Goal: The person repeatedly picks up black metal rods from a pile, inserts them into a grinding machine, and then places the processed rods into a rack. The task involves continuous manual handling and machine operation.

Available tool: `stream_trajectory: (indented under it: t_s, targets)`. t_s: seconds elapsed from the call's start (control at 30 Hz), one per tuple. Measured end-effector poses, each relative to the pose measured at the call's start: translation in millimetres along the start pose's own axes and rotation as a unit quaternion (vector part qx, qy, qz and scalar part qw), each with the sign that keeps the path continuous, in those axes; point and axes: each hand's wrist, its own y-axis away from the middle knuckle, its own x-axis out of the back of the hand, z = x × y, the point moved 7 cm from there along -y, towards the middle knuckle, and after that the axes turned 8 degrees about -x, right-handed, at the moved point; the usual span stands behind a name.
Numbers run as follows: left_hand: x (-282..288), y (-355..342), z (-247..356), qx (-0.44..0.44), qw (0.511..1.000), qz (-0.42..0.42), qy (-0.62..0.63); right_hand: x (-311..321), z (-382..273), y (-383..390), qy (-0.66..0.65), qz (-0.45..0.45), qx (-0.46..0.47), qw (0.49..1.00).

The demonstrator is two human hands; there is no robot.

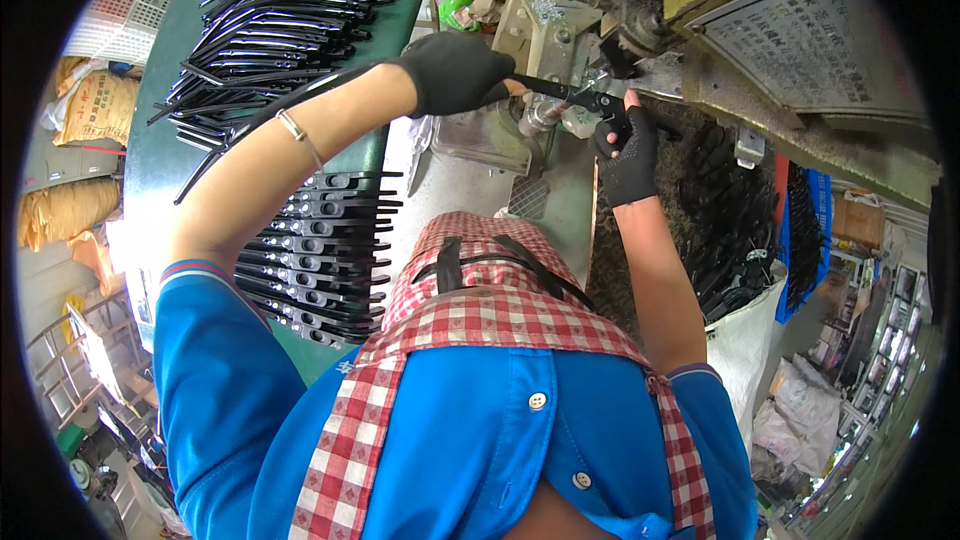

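A long black wiper arm [548, 87] reaches across to the metal fixture of a machine [560, 40]. My left hand [455, 70], in a black glove, is closed around its shaft. A thin black length runs from there back along my left forearm and appears to belong to the same arm. My right hand [630, 155], in a black glove with bare fingertips, is closed on the thicker jointed end beside the fixture. Its thumb points up along that end. The fingers' undersides and the exact contact with the fixture are hidden.
On the green table [150, 155] at left lies a pile of long black wiper arms [290, 25], with a row of shorter black parts with holes [315, 260] nearer me. At right, dark parts [725, 220] fill a pale container [745, 330] beside a blue crate [822, 220]. Machine housing overhangs the upper right.
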Motion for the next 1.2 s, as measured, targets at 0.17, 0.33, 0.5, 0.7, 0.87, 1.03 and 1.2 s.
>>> stream_trajectory:
  t_s: [0.17, 0.33, 0.5, 0.7, 0.87, 1.03, 1.2]
  targets:
    - [10, -8, -5, -0.036, 0.997, 0.057, -0.04, 7, 11, 4, 0.024, -0.11, 0.064, 0.992]
    - [4, -1, -12, -0.021, 0.998, 0.046, -0.025, 42, 34, 11, 0.121, -0.043, 0.069, 0.989]
    - [3, 7, -15, -0.009, 0.998, 0.051, -0.037, 65, 25, -13, 0.268, 0.048, 0.116, 0.955]
    - [6, 11, -18, 0.02, 0.999, 0.002, -0.03, 29, -1, -63, 0.729, 0.158, 0.336, 0.576]
    - [13, 13, -19, 0.019, 1.0, 0.021, -0.013, 58, 19, -138, 0.836, 0.107, 0.17, 0.511]
    - [11, 11, -2, -0.06, 0.988, 0.137, -0.024, 38, 20, -131, 0.822, 0.132, 0.273, 0.482]
    - [28, 15, 12, -0.011, 0.997, 0.06, 0.055, 53, 7, -126, 0.79, 0.171, 0.24, 0.538]
